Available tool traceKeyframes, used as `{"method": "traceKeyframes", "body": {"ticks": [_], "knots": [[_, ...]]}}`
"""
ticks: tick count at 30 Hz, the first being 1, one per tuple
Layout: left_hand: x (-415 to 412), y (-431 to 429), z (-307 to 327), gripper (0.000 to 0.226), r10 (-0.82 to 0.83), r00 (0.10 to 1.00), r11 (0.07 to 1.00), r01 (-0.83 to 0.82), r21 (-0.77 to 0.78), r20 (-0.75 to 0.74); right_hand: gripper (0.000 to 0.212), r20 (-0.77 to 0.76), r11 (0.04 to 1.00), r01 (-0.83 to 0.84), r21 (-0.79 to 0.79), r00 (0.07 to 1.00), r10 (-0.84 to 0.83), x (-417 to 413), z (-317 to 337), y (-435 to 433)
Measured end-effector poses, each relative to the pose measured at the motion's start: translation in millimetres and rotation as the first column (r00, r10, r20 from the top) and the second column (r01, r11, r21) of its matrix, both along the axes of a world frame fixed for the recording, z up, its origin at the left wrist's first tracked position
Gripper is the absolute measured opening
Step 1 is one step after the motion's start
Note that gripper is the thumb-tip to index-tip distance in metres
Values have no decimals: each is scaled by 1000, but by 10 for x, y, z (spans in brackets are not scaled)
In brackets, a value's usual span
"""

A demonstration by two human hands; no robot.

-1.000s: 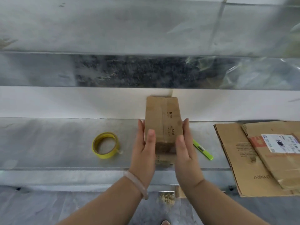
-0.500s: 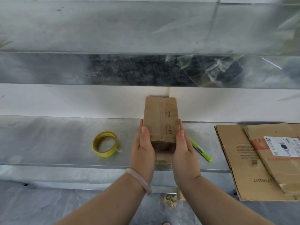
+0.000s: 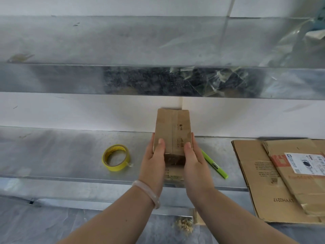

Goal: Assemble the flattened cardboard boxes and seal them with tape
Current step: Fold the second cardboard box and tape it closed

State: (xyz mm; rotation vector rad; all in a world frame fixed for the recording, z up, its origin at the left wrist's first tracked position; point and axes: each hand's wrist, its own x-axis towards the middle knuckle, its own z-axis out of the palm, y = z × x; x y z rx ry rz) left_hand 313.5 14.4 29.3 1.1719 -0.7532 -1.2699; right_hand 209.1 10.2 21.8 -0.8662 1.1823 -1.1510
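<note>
So the person is holding a small cardboard box (image 3: 173, 131) between both hands, over the middle of a shiny metal shelf (image 3: 61, 152). The left hand (image 3: 153, 162) is gripping the box's left side with the thumb lying on top, and the right hand (image 3: 193, 164) is doing the same on the right side, so both are clamping it from opposite sides near its closer end. The box is pointing lengthwise away from the person, with its far end showing against the white wall (image 3: 70, 110). Can't really tell if its bottom is resting on the shelf or floating just above it. A roll of yellow tape (image 3: 116, 157) is lying flat to the left of the box, a bit apart from it. A green pen-looking thing (image 3: 213, 163) is sitting just right of the box, partly tucked behind the right hand. Farther right of the box, a stack of flattened cardboard (image 3: 263, 182) is hanging over the shelf's front edge. A pale bracelet (image 3: 146, 192) is sitting on the left wrist.
</note>
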Motion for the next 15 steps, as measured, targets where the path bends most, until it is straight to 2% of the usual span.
{"method": "traceKeyframes", "body": {"ticks": [3, 6, 9, 12, 15], "knots": [[41, 22, -2, 42, 43, 997, 998, -46, 47, 59, 40, -63, 997, -67, 40, 996, 70, -79, 0, 29], [67, 20, 57, 54, 50, 994, 992, -61, 113, 95, 64, -63, 987, -126, 99, 989, 133, -113, 31, 0], [113, 62, 153, 60, -34, 993, 993, 21, 118, 110, 69, -46, 966, -224, 127, 972, 231, -115, 97, 2], [134, 178, 144, 44, -58, 984, 997, 66, -45, 171, 62, -88, 962, -272, 8, 958, 272, -135, 120, 152], [201, 318, 126, 27, 51, 983, 994, -34, -99, 177, 55, -122, 950, -288, -122, 954, 274, -201, 142, 306]]}}
